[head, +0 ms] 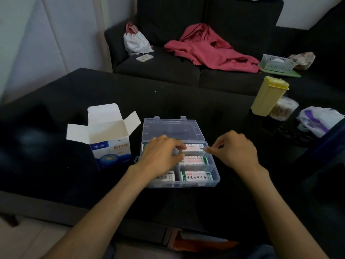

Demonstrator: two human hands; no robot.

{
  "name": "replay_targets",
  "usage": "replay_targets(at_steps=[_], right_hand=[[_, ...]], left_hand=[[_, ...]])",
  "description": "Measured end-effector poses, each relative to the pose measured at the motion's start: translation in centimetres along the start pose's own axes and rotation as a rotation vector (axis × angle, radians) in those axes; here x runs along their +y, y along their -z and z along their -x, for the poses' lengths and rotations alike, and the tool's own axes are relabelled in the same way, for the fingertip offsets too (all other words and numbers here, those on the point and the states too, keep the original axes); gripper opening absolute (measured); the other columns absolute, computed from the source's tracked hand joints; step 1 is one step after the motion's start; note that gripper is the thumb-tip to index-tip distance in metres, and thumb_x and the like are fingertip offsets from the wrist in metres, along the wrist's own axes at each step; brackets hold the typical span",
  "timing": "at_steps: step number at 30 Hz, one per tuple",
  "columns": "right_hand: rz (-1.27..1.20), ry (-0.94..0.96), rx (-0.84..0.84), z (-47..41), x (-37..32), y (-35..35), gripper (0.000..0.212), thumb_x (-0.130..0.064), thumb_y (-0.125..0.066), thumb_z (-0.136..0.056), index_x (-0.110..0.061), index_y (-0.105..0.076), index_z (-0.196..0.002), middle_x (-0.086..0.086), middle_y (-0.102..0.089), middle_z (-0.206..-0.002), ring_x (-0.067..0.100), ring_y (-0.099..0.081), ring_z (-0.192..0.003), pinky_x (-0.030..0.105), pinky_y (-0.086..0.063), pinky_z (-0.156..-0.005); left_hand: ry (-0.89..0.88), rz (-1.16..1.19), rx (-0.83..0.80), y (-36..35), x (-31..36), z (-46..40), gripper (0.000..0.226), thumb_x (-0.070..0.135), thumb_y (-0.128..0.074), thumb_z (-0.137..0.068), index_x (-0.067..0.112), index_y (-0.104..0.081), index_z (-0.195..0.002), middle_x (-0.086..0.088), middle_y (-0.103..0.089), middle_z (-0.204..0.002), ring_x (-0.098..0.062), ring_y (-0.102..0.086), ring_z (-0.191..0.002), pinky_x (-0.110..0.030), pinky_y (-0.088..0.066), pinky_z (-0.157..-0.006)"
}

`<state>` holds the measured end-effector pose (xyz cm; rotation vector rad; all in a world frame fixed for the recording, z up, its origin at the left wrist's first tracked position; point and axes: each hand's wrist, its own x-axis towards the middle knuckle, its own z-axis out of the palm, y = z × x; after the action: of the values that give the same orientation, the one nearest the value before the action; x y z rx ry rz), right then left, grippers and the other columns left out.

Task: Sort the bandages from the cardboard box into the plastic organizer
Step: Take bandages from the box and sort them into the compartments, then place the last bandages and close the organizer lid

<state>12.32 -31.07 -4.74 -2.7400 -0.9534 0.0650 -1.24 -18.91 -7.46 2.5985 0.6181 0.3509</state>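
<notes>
Bandage stack (194,148) being pinched at both ends by left hand (162,153) and right hand (235,150), apparently over plastic organizer (214,171) rear compartment; cardboard box (110,144) standing open beside.

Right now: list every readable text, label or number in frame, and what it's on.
"创口贴": front of the cardboard box, partly blurred.
Blue logo patch, top left of the box: two characters, too blurred to read.
"普通贴诺宁贴": bandage pack in the plastic organizer, near right compartment; an uncertain reading.
Other bandage packs: print too small.
</notes>
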Motion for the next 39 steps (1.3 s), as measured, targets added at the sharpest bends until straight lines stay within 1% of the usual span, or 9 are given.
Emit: replay_targets(at_steps=[4,9,12,16,19,25,29,35,39], right_hand=[[-0.174,0.164,0.163,1.0,-1.8,0.9,0.026,-0.046,-0.063,-0.084,-0.022,-0.068,-0.089,-0.005,-0.067,-0.088,0.004,-0.058,-0.076,0.030,-0.052,-0.076],[-0.275,0.365,0.255,1.8,-6.9,-0.9,0.023,-0.045,-0.063,-0.084,-0.028,-0.068,-0.098,-0.009,-0.068,-0.103,0.008,-0.058,-0.103,0.039,-0.046,-0.096],[-0.224,0.537,0.284,2.3,-8.4,-2.0,0.039,-0.042,-0.062,-0.086,-0.028,-0.058,-0.123,-0.005,-0.058,-0.127,0.011,-0.047,-0.122,0.031,-0.032,-0.106],[-0.106,0.788,0.181,3.6,-11.5,-4.4,0.068,-0.039,-0.056,-0.091,-0.033,-0.020,-0.147,-0.005,-0.014,-0.157,0.016,-0.009,-0.145,0.036,-0.008,-0.117],[-0.069,0.857,0.265,4.0,-12.0,-6.2,0.050,-0.031,-0.071,-0.082,-0.032,-0.053,-0.129,0.002,-0.045,-0.143,0.024,-0.035,-0.136,0.049,-0.030,-0.111],[-0.101,0.967,0.549,4.7,-11.4,-7.3,0.034,-0.028,-0.082,-0.067,-0.028,-0.072,-0.100,-0.001,-0.067,-0.103,0.019,-0.047,-0.104,0.037,-0.042,-0.088],[0.001,1.018,0.437,4.7,-11.8,-8.3,0.028,-0.029,-0.080,-0.069,-0.029,-0.074,-0.096,-0.005,-0.068,-0.095,0.018,-0.054,-0.095,0.032,-0.045,-0.079],[-0.011,0.983,0.265,5.2,-12.4,-8.5,0.031,-0.035,-0.047,-0.091,-0.023,-0.074,-0.100,-0.008,-0.066,-0.088,0.013,-0.052,-0.085,0.027,-0.043,-0.067],[-0.063,0.966,0.153,5.4,-13.1,-8.0,0.025,-0.026,-0.055,-0.090,-0.017,-0.071,-0.107,-0.004,-0.070,-0.097,0.016,-0.055,-0.092,0.029,-0.050,-0.074]], left_hand=[[0.098,0.067,0.300,3.6,-1.3,1.2,0.025,0.034,-0.057,-0.091,0.033,-0.060,-0.116,0.014,-0.061,-0.102,-0.004,-0.056,-0.096,-0.028,-0.047,-0.086],[0.413,-0.066,0.842,8.7,-6.8,5.8,0.030,0.021,-0.062,-0.087,0.024,-0.062,-0.117,-0.006,-0.062,-0.119,-0.027,-0.054,-0.110,-0.046,-0.046,-0.093],[0.653,-0.007,0.662,9.5,-9.8,6.5,0.060,0.024,-0.066,-0.085,0.015,-0.042,-0.140,-0.011,-0.047,-0.140,-0.033,-0.039,-0.129,-0.048,-0.034,-0.105],[0.825,0.763,0.348,10.2,-11.8,7.8,0.058,0.015,-0.065,-0.086,0.006,-0.042,-0.139,-0.016,-0.053,-0.133,-0.027,-0.053,-0.117,-0.036,-0.046,-0.093],[0.701,1.039,0.220,10.3,-11.1,8.7,0.039,-0.002,-0.063,-0.083,0.013,-0.061,-0.118,0.000,-0.069,-0.101,-0.011,-0.063,-0.089,-0.024,-0.052,-0.067],[0.365,0.825,0.549,10.2,-9.7,9.1,0.039,0.003,-0.073,-0.078,0.022,-0.064,-0.111,0.010,-0.068,-0.095,-0.001,-0.064,-0.089,-0.016,-0.051,-0.071],[0.408,0.610,0.479,8.9,-10.2,8.8,0.010,0.028,-0.073,-0.080,0.022,-0.077,-0.087,0.007,-0.074,-0.083,-0.012,-0.069,-0.084,-0.043,-0.056,-0.080],[0.489,0.638,0.445,8.5,-11.1,7.9,0.017,0.035,-0.070,-0.082,0.023,-0.074,-0.092,0.008,-0.073,-0.092,-0.010,-0.066,-0.095,-0.043,-0.051,-0.092],[0.520,0.656,0.446,8.5,-11.6,7.5,0.011,0.036,-0.073,-0.080,0.027,-0.074,-0.085,0.009,-0.073,-0.090,-0.012,-0.066,-0.095,-0.043,-0.051,-0.092]])
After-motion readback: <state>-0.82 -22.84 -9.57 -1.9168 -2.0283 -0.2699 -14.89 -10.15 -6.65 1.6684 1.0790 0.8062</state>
